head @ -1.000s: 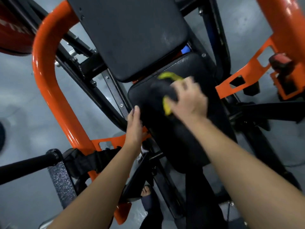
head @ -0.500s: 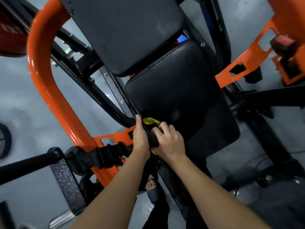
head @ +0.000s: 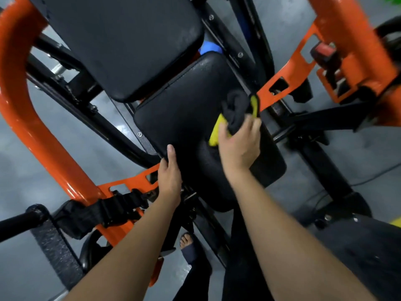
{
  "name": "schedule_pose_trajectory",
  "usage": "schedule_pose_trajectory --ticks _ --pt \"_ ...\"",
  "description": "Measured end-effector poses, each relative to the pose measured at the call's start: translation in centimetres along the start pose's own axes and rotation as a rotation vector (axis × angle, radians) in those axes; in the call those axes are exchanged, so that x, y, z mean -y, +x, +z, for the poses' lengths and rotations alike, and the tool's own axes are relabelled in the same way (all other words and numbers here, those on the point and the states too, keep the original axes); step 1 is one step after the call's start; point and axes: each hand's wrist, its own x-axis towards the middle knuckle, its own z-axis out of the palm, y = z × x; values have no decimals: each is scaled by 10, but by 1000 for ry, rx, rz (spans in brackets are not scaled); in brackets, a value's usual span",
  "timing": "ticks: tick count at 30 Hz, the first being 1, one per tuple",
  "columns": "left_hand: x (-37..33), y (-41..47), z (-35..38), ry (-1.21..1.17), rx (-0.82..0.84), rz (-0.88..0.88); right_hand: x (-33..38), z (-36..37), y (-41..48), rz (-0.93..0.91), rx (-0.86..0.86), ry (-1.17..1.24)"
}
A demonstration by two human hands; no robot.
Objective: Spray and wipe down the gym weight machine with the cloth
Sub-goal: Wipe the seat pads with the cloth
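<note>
The weight machine has an orange frame (head: 32, 118) and a black padded seat (head: 180, 118) below a black back pad (head: 121, 40). My right hand (head: 238, 146) grips a black cloth with yellow trim (head: 236, 109) and presses it on the seat's right side. My left hand (head: 170, 170) rests with straight fingers on the seat's near left edge. No spray bottle is in view.
A black seat belt strap (head: 99, 211) hangs off the orange bracket at lower left. A black handle bar (head: 19, 222) sticks in from the left edge. Grey floor (head: 19, 174) lies all around. My foot (head: 187, 242) stands under the seat.
My right hand has carried the cloth from the seat's near left edge up and across to its right side. My left hand stays on the left edge.
</note>
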Motion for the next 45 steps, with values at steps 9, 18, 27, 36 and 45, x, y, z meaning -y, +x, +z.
schedule_pose_trajectory --ticks 9,18,27,36,45 --pt "24 18 -7 132 -73 122 -63 6 -72 -670 408 -217" --pt "17 9 -5 50 40 43 -64 -19 10 -67 95 -172" --pt "15 14 -7 91 65 -31 -100 11 -179 -499 691 -313" --pt "28 29 -12 165 45 26 -93 -35 4 -42 153 -116" --pt "17 10 7 227 -58 63 -91 -9 -50 784 -109 304"
